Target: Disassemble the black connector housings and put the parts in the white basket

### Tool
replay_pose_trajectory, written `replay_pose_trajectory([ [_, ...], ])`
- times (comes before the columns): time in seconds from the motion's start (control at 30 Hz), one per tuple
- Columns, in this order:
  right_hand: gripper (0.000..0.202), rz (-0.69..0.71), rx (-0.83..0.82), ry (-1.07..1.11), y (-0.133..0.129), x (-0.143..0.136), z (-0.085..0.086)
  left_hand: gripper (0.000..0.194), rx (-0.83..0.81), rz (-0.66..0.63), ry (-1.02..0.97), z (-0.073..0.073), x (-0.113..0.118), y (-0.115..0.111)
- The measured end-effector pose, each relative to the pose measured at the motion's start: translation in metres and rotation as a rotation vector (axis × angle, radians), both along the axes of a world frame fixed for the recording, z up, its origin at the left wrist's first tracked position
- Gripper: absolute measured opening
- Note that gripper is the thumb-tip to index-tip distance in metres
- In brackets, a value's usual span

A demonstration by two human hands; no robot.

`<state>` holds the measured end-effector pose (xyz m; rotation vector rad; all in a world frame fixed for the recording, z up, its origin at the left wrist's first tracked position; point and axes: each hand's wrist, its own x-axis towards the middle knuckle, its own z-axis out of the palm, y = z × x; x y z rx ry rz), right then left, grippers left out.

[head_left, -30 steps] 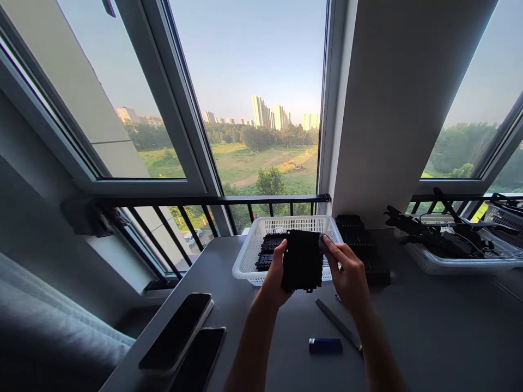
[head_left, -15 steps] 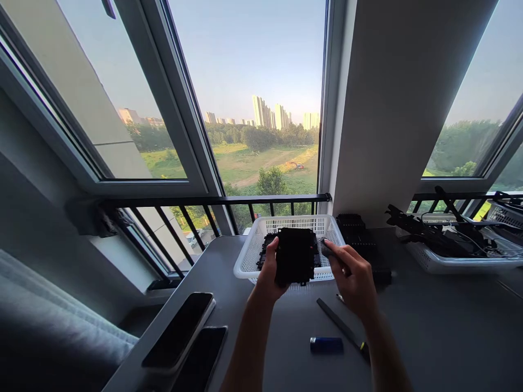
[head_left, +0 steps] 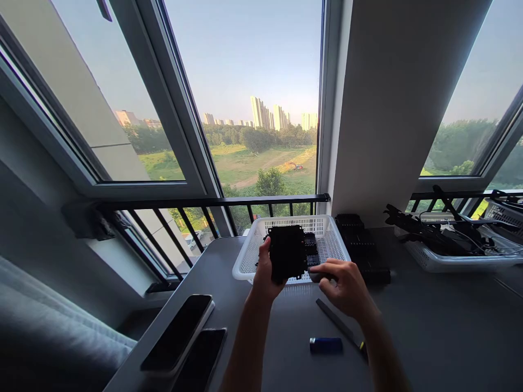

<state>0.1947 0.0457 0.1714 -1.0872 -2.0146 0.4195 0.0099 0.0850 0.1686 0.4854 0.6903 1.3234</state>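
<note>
A flat black square part (head_left: 288, 252) is held upright in my left hand (head_left: 266, 272), thumb on its left edge, over the front of a white basket (head_left: 241, 264). My right hand (head_left: 344, 284) is closed around a small dark grey tool (head_left: 316, 274), whose tip is at the part's lower right corner. More black parts (head_left: 311, 247) lie in the basket behind. On the grey table below are a long dark file-like tool (head_left: 337, 321) and a blue lighter-like object (head_left: 326, 345).
Two phones (head_left: 177, 332) lie at the table's left edge. Black parts are stacked (head_left: 359, 239) right of the basket. Another white basket (head_left: 461, 264) with black pieces and cables stands at the right. A black railing (head_left: 241, 200) runs behind the table.
My left hand and the black part have shifted slightly left. My right hand has moved down and left, taking the grey tool from the part's upper right side to its lower right corner.
</note>
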Motion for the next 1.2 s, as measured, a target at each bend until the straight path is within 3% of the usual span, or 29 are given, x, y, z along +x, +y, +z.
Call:
replay_pose_trajectory([
  [0.17, 0.043, -0.195, 0.123, 0.171, 0.007, -0.002, -0.008, 0.053, -0.012, -0.063, 0.123, -0.008, 0.01, -0.005],
  [0.33, 0.044, -0.315, 0.161, -0.02, 0.011, -0.009, -0.015, 0.044, 0.035, -0.135, 0.15, -0.017, 0.024, -0.011],
  [0.5, 0.044, -0.45, 0.124, -0.092, 0.007, -0.015, -0.017, 0.036, 0.022, -0.052, 0.122, -0.024, 0.031, -0.01],
  [0.67, 0.042, -0.419, 0.044, -0.075, 0.0, -0.029, -0.017, 0.042, -0.017, -0.036, 0.092, -0.021, 0.029, -0.009],
  [0.87, 0.043, -0.353, -0.006, -0.199, -0.004, -0.046, -0.015, 0.05, 0.034, -0.071, -0.012, -0.011, 0.021, -0.005],
  [1.2, 0.035, -0.303, -0.036, -0.309, -0.01, -0.052, -0.017, 0.048, 0.025, 0.022, -0.092, -0.017, 0.01, 0.006],
])
